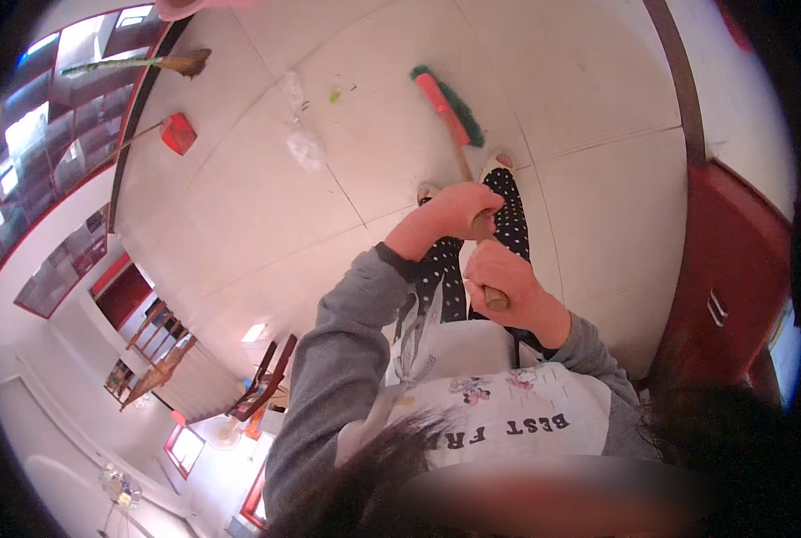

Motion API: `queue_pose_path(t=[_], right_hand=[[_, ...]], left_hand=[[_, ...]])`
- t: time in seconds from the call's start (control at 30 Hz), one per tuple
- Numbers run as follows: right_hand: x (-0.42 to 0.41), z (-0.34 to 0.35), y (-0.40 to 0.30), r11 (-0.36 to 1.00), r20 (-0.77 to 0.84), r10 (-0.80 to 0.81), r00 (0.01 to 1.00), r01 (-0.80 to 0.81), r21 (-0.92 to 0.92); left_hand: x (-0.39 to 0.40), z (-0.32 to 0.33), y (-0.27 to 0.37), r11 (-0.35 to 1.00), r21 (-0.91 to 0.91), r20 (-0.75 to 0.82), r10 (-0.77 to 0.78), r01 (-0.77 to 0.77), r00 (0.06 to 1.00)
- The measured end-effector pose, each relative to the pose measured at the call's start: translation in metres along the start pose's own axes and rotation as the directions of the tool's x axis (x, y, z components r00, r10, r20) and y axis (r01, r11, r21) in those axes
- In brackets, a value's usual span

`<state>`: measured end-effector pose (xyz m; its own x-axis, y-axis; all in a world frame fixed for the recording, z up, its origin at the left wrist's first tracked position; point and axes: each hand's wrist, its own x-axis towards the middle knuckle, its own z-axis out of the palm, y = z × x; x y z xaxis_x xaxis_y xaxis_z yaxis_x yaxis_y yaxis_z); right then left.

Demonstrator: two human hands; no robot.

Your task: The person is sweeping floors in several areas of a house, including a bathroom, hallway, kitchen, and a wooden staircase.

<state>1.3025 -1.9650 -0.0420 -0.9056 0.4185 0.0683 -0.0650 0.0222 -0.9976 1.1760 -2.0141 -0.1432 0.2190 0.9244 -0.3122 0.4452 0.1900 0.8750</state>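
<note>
A push-style broom with a red head [444, 111] and dark green bristles rests on the tiled floor in front of my feet. Its wooden handle [463, 163] runs back towards my body. My left hand [453, 214] is wrapped around the handle, farther down. Closer to my waist, my right hand [504, 279] grips it near the top, and the rounded handle end [496, 298] sticks out below the fist. Left of the broom head lie a crumpled clear plastic piece [305, 149], another clear plastic scrap [294, 91] and a small green bit [335, 94].
A red long-handled dustpan [178, 133] and a straw broom [185, 63] are by the windowed wall at left. A dark red cabinet-like piece [723, 255] stands at right. Wooden chair parts [266, 383] show at lower left. An unclear pink thing [195, 5] enters at the top.
</note>
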Motion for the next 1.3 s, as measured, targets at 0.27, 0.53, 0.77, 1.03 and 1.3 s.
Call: queue_pose_path(t=[0.27, 0.53, 0.77, 1.03, 1.3], right_hand=[[0.050, 0.093, 0.044, 0.988, 0.369, -0.148, 0.918, 0.121, 0.096], [0.115, 0.125, -0.058, 0.925, 0.561, -0.241, 0.792, 0.362, -0.113], [0.217, 0.118, 0.013, 0.729, 0.508, -0.215, 0.834, 0.483, -0.485], [0.308, 0.108, 0.138, 0.755, 0.488, -0.151, 0.860, 0.419, -0.504], [0.338, 0.169, 0.046, 0.947, 0.430, -0.148, 0.890, 0.253, -0.198]], left_hand=[[-0.121, -0.043, -0.060, 0.953, 0.115, -0.341, -0.227, 0.280, 0.912], [-0.151, -0.106, -0.021, 0.998, -0.036, -0.622, -0.060, 0.047, 0.781], [-0.050, -0.173, -0.087, 0.975, 0.003, -0.955, 0.068, -0.221, 0.288], [-0.006, -0.216, -0.208, 0.968, -0.057, -0.812, 0.097, -0.244, 0.575], [-0.107, -0.267, -0.169, 0.995, -0.050, -0.696, 0.027, -0.086, 0.717]])
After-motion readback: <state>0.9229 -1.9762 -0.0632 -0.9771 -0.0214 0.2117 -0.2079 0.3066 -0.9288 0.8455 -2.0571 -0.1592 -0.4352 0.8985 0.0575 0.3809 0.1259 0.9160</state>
